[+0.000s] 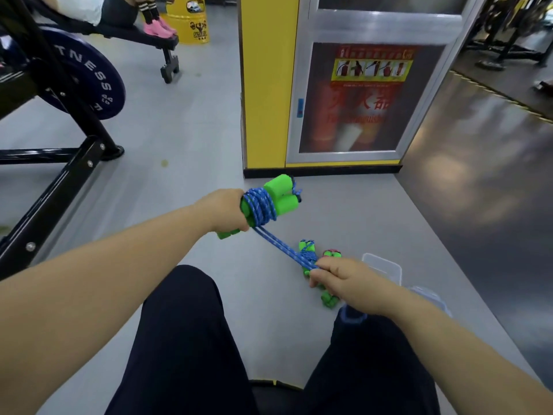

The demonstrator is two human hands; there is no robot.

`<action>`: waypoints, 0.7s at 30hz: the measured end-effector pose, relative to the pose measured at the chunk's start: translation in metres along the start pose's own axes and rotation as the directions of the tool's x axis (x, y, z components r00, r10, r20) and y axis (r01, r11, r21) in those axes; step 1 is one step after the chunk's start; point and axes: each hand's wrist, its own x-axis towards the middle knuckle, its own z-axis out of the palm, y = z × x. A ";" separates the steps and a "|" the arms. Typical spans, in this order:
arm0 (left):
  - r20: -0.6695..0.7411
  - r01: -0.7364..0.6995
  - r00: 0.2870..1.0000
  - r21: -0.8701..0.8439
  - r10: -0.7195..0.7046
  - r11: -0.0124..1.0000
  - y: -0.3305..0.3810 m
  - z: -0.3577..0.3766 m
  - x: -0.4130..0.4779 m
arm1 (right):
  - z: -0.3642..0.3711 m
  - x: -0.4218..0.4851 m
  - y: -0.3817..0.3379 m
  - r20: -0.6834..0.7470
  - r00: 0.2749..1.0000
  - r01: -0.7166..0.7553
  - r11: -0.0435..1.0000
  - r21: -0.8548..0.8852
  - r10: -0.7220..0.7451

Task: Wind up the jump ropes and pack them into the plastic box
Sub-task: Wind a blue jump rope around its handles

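Gym floor [185, 139] was smooth pale grey; darker glossy flooring ran along the right. A yellow pillar [266, 85] stood ahead w/ a glass-fronted extinguisher cabinet [359, 97] beside it, its red-and-yellow poster too blurred to read. At left, a black weight machine carried 1 dark blue plate [89, 76] lettered "…TNESS". Behind it was a yellow drum [188, 19] w/ a logo, not legible, and another person's pink shoes [158, 29] on a bench.

Seated person in dark trousers, 2 bare arms out front. Left hand [227, 211] was clamped round 2 green foam handles [278, 193], held together, w/ several turns of blue rope [260, 206] wound on them. Right hand [341, 280] pinched the doubled rope strand taut, fingers closed on it.

On the floor near the right hand lay 2 more wound ropes [308, 253], one blue-corded, one w/ pinkish cord. Just beyond, 1 clear plastic box [383, 265], and its lid [431, 295] beside it, partly hidden by the right forearm.
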 end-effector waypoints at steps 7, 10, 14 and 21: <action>0.065 -0.268 0.950 0.671 0.306 0.691 0.038 0.048 -0.020 | -0.061 0.006 -0.054 -0.128 0.921 0.250 0.810 -0.530 -0.368; 0.069 -0.402 0.878 0.646 0.474 0.649 0.046 0.060 -0.025 | -0.093 0.018 -0.045 -0.253 0.868 0.289 0.849 -0.442 -0.427; 0.053 -0.534 0.839 0.271 0.541 0.801 0.056 0.037 -0.046 | -0.099 0.033 0.005 -0.217 0.965 0.148 0.989 -0.026 -0.150; 0.003 -0.394 0.898 -0.436 0.440 0.809 0.041 0.020 -0.057 | -0.012 0.029 0.057 0.053 0.966 -0.256 0.960 0.109 0.252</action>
